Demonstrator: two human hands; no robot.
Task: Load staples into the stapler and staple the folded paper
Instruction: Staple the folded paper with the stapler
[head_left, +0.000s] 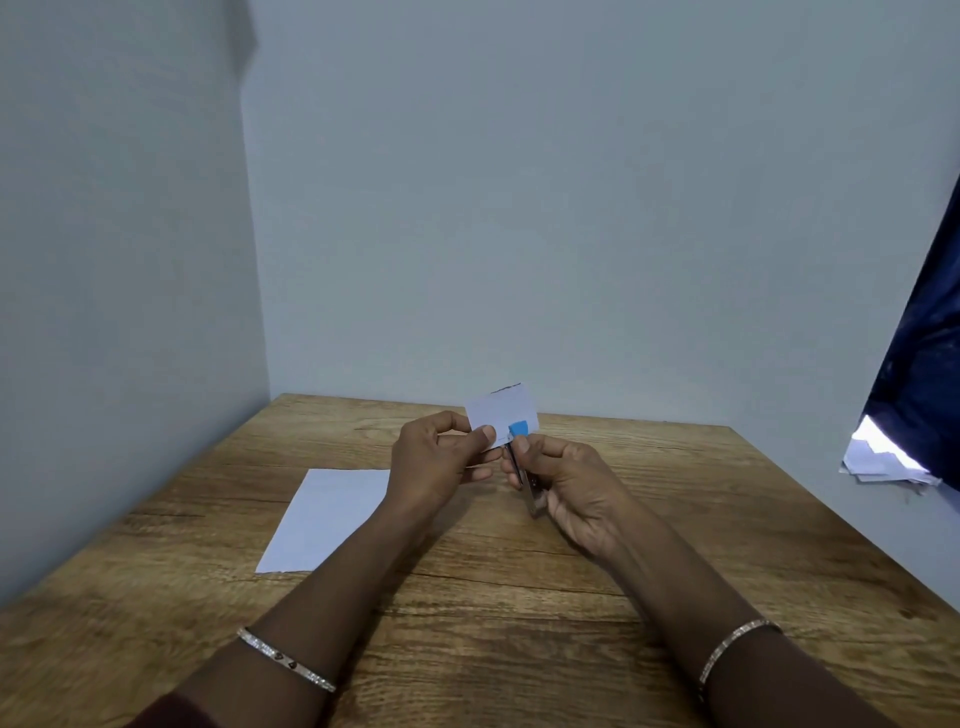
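Observation:
My left hand (441, 462) pinches a small folded white paper (496, 413) by its lower left corner and holds it upright above the table. My right hand (576, 491) grips a small stapler (522, 457) with a blue top and a metal body. The stapler's blue nose sits at the lower right edge of the folded paper, touching it. Whether staples are inside the stapler is hidden.
A flat white sheet (324, 517) lies on the wooden table (519, 597), left of my forearms. Pale walls close in at the left and behind. A dark blue cloth (919, 374) with white papers (883, 457) under it hangs at the right edge.

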